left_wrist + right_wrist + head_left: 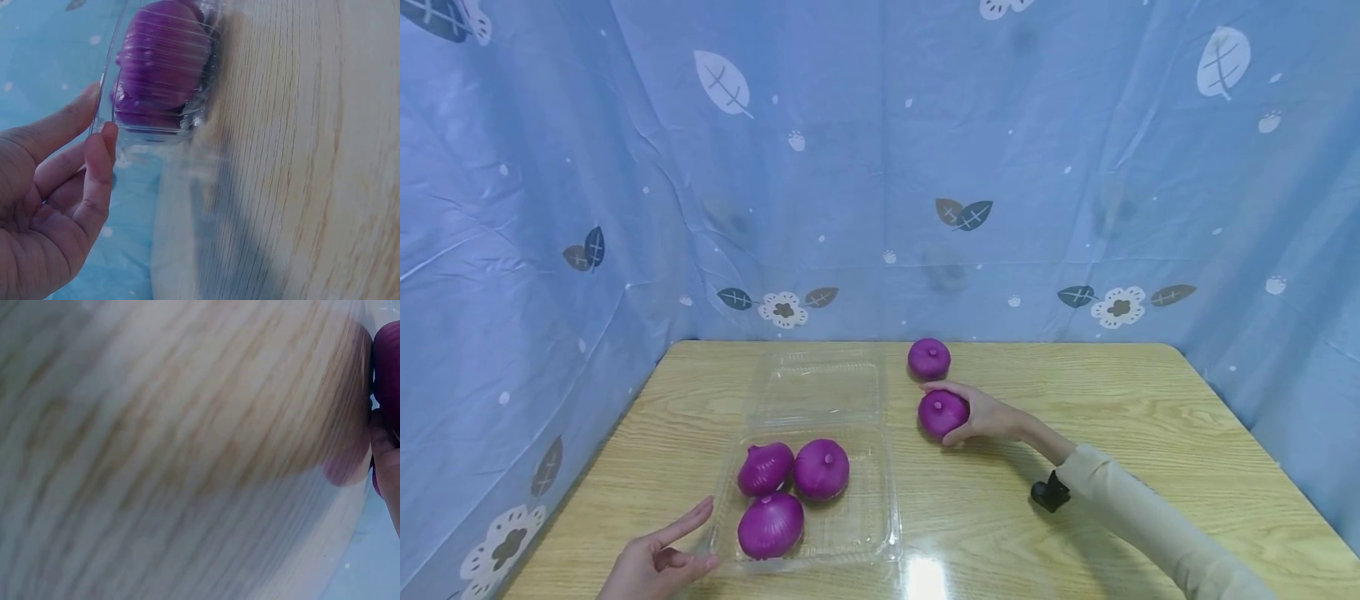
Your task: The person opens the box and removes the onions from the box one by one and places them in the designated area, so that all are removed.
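The right hand (990, 415) curls round a purple onion (940, 415); left of this grip, the left hand (653, 562), fingers apart, touches a clear clamshell box (857, 525).

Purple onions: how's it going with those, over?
Right hand gripping one onion. Left hand pinching edge of clear container. Three onions inside, a fifth onion beyond the gripped one. Nothing visible between gripped onion and container.

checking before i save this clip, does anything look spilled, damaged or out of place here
Nothing looks spilled or damaged. The only slightly odd thing is the back-left purple onion in the clear container: it lies tipped, its tip pointing left, unlike the neighbouring onion on its right, whose tip faces up.
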The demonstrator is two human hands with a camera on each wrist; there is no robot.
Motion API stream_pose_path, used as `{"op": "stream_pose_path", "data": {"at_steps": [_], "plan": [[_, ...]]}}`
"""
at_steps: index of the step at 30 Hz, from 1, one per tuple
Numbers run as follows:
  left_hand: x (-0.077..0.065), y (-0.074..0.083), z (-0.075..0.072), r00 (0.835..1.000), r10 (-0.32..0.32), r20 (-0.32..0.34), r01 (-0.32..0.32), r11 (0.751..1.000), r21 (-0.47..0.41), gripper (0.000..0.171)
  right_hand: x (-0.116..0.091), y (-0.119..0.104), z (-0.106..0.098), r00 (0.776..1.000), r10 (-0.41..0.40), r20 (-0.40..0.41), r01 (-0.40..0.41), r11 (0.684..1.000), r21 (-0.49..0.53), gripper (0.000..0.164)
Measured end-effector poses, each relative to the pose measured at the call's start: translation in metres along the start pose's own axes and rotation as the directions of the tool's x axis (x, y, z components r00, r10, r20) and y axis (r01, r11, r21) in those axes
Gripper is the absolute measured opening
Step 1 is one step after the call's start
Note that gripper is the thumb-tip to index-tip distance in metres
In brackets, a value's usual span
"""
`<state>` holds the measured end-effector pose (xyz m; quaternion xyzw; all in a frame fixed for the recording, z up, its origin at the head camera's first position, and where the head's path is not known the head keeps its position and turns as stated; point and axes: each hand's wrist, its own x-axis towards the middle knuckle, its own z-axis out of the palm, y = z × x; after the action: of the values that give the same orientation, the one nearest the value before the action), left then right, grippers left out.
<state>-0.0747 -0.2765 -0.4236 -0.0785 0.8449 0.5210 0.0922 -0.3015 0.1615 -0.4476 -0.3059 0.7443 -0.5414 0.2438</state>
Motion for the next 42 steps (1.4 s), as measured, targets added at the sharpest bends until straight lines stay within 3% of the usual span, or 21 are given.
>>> {"op": "stream_pose_path", "data": {"at_steps": [8, 15, 21, 26, 36, 42], "plan": [[0.0, -0.001, 0.0, 1.0, -0.001, -0.001, 0.001, 1.0, -0.009, 0.075, 0.001, 0.002, -0.001, 0.999, -0.004, -0.044, 0.003, 1.0, -0.024, 0.086], [0.0, 0.0, 0.002, 0.996, -0.081, -0.035, 0.08, 0.996, -0.034, 0.08, 0.004, 0.003, 0.001, 0.999, -0.007, -0.048, 0.005, 0.999, -0.04, 0.086], [0.001, 0.0, 0.003, 0.997, -0.066, -0.029, 0.065, 0.997, -0.033, 0.079, 0.003, -0.001, -0.002, 0.999, 0.006, -0.031, -0.007, 0.999, -0.031, 0.092], [0.001, 0.001, 0.003, 0.997, -0.072, -0.032, 0.071, 0.997, -0.03, 0.079, 0.004, -0.002, -0.008, 0.999, -0.049, 0.0, 0.049, 0.997, -0.061, 0.092], [0.0, 0.0, -0.001, 1.0, -0.027, -0.002, 0.027, 1.0, -0.008, 0.077, 0.0, 0.002, -0.014, 0.997, -0.07, 0.019, 0.07, 0.997, -0.029, 0.089], [0.0, 0.001, 0.001, 0.999, -0.022, -0.024, 0.022, 1.0, 0.015, 0.076, -0.007, 0.002, -0.018, 0.997, -0.069, 0.029, 0.069, 0.997, 0.023, 0.091]]}}
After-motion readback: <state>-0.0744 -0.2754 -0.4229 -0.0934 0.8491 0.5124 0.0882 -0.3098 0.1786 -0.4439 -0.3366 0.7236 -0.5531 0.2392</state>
